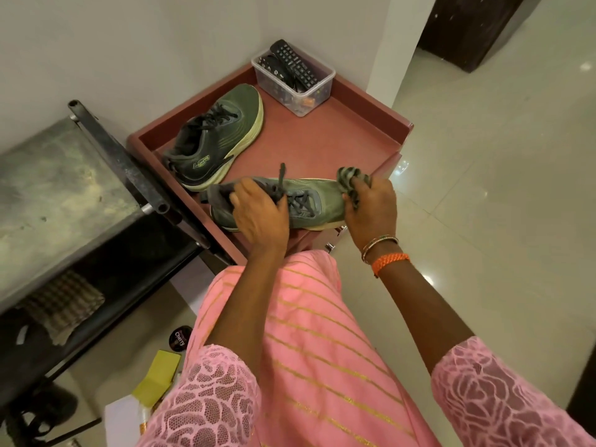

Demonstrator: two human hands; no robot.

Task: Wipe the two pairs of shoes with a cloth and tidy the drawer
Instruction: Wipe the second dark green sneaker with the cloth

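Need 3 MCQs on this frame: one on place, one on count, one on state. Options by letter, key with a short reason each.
1. Where does the clear plastic box with the remote controls stand?
A. in the far corner of the red tray top
B. on the floor
C. on the metal bench

2. How many green shoes are in view?
A. one
B. two
C. four

3. What is the right hand doing?
A. hanging idle
B. gripping a striped cloth at the toe of the held shoe
C. lifting the plastic box

Key:
1 A, the box sits against the tray's far rim by the wall.
2 B, one shoe lies on the tray and the left hand holds the other near its laces.
3 B, the fingers are curled round the cloth, which is against the shoe's toe.
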